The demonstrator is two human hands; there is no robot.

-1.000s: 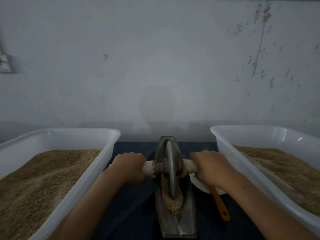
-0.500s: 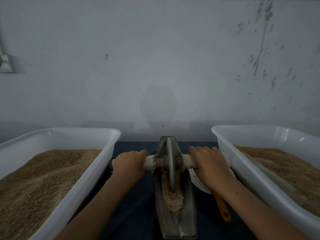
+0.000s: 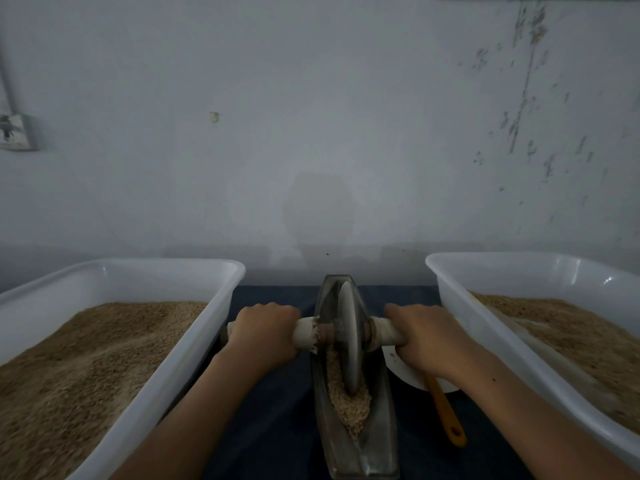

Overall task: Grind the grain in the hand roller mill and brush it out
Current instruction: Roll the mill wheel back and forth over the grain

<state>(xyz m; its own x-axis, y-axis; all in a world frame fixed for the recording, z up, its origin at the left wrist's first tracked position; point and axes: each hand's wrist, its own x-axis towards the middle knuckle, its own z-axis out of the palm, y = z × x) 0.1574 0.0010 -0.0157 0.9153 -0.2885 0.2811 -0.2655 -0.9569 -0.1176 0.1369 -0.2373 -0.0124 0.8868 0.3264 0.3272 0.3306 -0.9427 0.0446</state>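
A dim, scuffed grey wall (image 3: 311,133) backs a dark blue cloth-covered surface (image 3: 277,410). At left a white tub (image 3: 194,344) holds grain, cut off by the frame. The left hand (image 3: 263,336) curls round the pale axle handle (image 3: 304,332); the metal wheel (image 3: 347,337) stands in the boat-shaped trough (image 3: 377,445) upon crushed grain (image 3: 348,403). The right hand (image 3: 424,337) grips the other end, hiding part of a white dish (image 3: 405,375) and an orange handle (image 3: 446,417). A second tub (image 3: 485,306) runs off right.

Pale grey-white wall (image 3: 311,116), dimly lit, paint scuffed and flaking at upper right (image 3: 526,81). Small fixture (image 3: 15,131) mounted at left edge. Dark blue cloth (image 3: 277,410) covers the work surface below
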